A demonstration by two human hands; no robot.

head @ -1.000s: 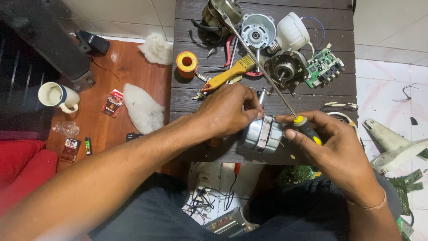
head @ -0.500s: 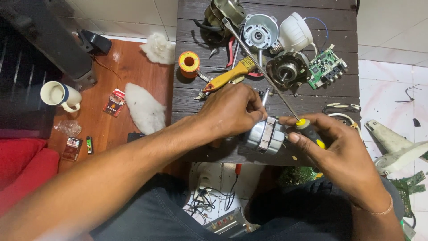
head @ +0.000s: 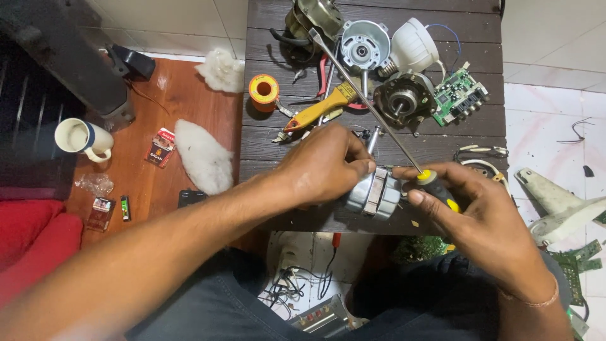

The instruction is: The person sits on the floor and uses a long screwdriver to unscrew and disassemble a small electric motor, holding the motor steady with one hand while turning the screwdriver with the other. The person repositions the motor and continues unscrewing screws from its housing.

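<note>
My left hand (head: 325,165) grips a small silver electric motor (head: 374,194) at the near edge of a dark slatted wooden table (head: 442,142), fingers curled over its top. My right hand (head: 470,211) holds the black and yellow handle of a long screwdriver (head: 366,101), also touching the motor's right side. The screwdriver's steel shaft slants up and away over the table toward the far parts. The motor's underside is hidden by my fingers.
On the table lie a round motor housing (head: 363,44), a white cap (head: 413,45), a second motor (head: 404,101), a green circuit board (head: 459,95), an orange tape roll (head: 264,90) and a yellow-handled brush (head: 319,108). A mug (head: 79,137) and white fluff (head: 202,156) lie left.
Both hands and the motor have shifted slightly toward the near table edge. The screwdriver stays in my right hand with its shaft pointing away.
</note>
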